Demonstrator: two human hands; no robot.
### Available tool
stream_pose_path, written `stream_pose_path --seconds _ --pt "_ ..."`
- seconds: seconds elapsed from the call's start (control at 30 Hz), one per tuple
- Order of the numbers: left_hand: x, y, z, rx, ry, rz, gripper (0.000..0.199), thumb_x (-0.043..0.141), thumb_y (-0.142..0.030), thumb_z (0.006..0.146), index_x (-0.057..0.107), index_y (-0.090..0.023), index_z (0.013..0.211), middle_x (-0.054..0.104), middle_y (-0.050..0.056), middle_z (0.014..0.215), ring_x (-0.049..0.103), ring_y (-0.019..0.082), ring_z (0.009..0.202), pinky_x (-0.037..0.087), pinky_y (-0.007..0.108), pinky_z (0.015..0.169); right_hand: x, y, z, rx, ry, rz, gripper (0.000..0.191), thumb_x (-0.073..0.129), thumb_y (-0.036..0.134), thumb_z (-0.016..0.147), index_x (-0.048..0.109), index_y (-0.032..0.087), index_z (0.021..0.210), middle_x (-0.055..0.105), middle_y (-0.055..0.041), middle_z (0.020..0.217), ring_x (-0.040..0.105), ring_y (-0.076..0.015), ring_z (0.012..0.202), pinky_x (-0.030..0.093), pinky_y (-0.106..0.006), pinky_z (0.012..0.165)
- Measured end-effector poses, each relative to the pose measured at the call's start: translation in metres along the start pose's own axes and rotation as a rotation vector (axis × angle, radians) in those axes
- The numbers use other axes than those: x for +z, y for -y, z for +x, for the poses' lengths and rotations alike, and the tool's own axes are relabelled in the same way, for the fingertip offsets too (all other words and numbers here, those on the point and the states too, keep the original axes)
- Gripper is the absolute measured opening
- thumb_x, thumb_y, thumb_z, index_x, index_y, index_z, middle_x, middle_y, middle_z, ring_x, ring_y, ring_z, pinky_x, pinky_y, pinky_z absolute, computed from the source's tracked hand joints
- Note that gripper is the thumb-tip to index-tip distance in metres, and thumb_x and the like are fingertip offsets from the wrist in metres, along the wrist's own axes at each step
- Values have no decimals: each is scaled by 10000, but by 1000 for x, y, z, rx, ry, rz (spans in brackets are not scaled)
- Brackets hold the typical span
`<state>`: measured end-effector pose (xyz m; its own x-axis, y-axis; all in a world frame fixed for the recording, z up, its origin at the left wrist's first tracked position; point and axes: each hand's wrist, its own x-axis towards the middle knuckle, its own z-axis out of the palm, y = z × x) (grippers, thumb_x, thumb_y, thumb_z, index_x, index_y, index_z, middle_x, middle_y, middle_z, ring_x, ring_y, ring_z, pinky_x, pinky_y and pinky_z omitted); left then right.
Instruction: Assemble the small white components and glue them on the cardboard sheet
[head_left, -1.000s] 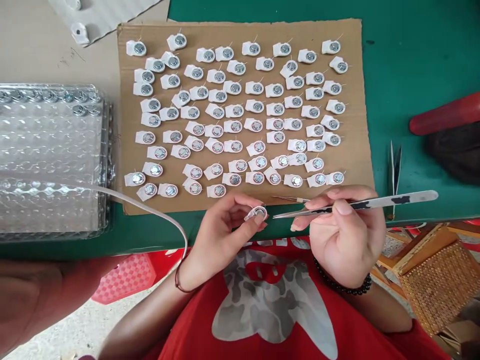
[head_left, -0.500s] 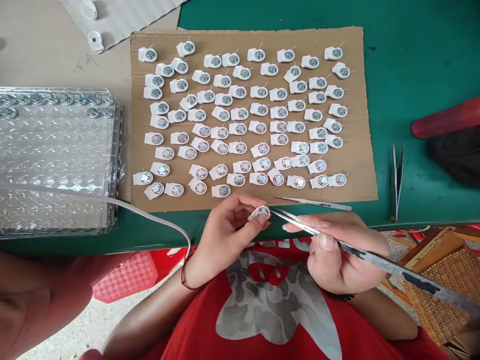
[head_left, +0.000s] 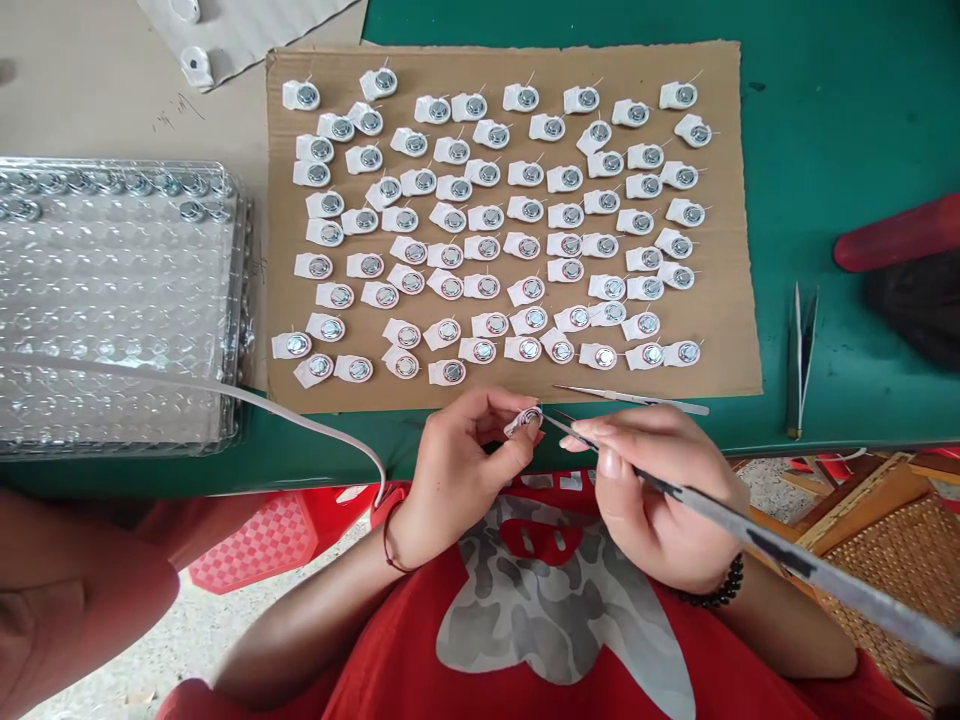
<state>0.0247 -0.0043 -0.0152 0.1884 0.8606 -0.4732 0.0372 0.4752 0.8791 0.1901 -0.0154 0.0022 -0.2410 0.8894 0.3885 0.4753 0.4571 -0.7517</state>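
Between the thumb and fingers of my left hand (head_left: 457, 465) is a small round silver disc part (head_left: 529, 421) with a white tab, held above the table's front edge. My right hand (head_left: 667, 495) grips long metal tweezers (head_left: 780, 545) with worn dark patches. Their tips meet the disc part's right edge; whether they pinch anything there is too small to tell. Just beyond both hands lies a cardboard sheet (head_left: 724, 310) bearing many similar disc parts (head_left: 526, 208) with white tabs and thin wires, set in loose rows.
A slim pointed tool (head_left: 637, 399) lies along the cardboard's front edge. Other tweezers (head_left: 801, 370) rest on the green table (head_left: 795, 130), near a red-and-black object (head_left: 892, 240). Clear plastic trays (head_left: 112, 320) with some silver parts stand at left, crossed by a pale tube (head_left: 300, 420).
My right hand has shifted left, closer to my left hand, with the tweezers still at the disc part. The whole view has moved slightly.
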Motion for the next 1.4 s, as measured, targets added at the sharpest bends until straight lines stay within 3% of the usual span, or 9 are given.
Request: stream_pose_path --seconds 0.1,0.33,0.47,0.57,0.73,0.87,1.13,1.3,1.4 --pt "2 3 -2 3 -24 -9 175 655 -273 767 611 -147 880 682 29 763 649 125 671 520 191 611 0 0 7 67 35 44 227 507 50 769 493 151 972 574 -47 844 588 -109 736 512 -226 615" --pt "3 5 -3 34 -41 30 155 657 -266 762 625 -153 863 702 33 828 664 139 714 531 191 635 -7 1 26 42 169 -12 98 470 74 814 477 168 842 561 -43 792 567 -94 685 499 -216 589" --pt "3 6 -4 52 -45 72 142 652 -253 763 630 -153 862 705 33 832 659 131 699 525 180 619 -9 -5 33 127 200 10 39 477 146 841 473 185 837 567 -23 751 574 -99 627 484 -223 555" --pt "3 5 -4 71 -68 72 138 655 -246 761 628 -162 867 704 22 814 664 127 719 530 178 652 -9 -7 37 185 174 31 39 481 180 854 470 180 817 570 0 724 555 -69 566 442 -192 501" --pt "4 0 -1 116 -160 100 135 677 -240 729 613 -161 818 709 15 758 671 130 668 534 174 606 -2 0 34 77 77 -104 96 509 159 837 453 173 760 560 -2 747 537 -78 674 450 -206 613" --pt "2 -3 1 136 -220 163 169 694 -295 723 615 -172 807 708 8 747 676 131 656 535 165 583 5 1 26 68 7 -1 64 487 188 851 444 161 813 579 -21 799 555 -90 717 470 -218 635" --pt "0 -9 2 104 -145 169 197 733 -288 681 625 -174 799 718 18 745 688 163 673 555 193 581 8 -6 18 50 -26 71 85 482 247 876 484 162 879 576 -7 710 536 -91 638 430 -213 576" --pt "2 -10 -2 55 -71 -7 180 734 -239 672 620 -166 791 710 22 736 675 141 668 549 194 616 11 4 15 86 -36 81 29 491 192 857 512 174 864 614 7 748 571 -74 663 463 -181 613" --pt "4 -8 -7 6 -41 -68 165 668 -273 732 624 -150 834 709 53 775 668 141 693 546 221 659 13 3 6 96 -58 67 52 492 196 842 540 191 822 588 11 646 570 -89 584 462 -186 532"
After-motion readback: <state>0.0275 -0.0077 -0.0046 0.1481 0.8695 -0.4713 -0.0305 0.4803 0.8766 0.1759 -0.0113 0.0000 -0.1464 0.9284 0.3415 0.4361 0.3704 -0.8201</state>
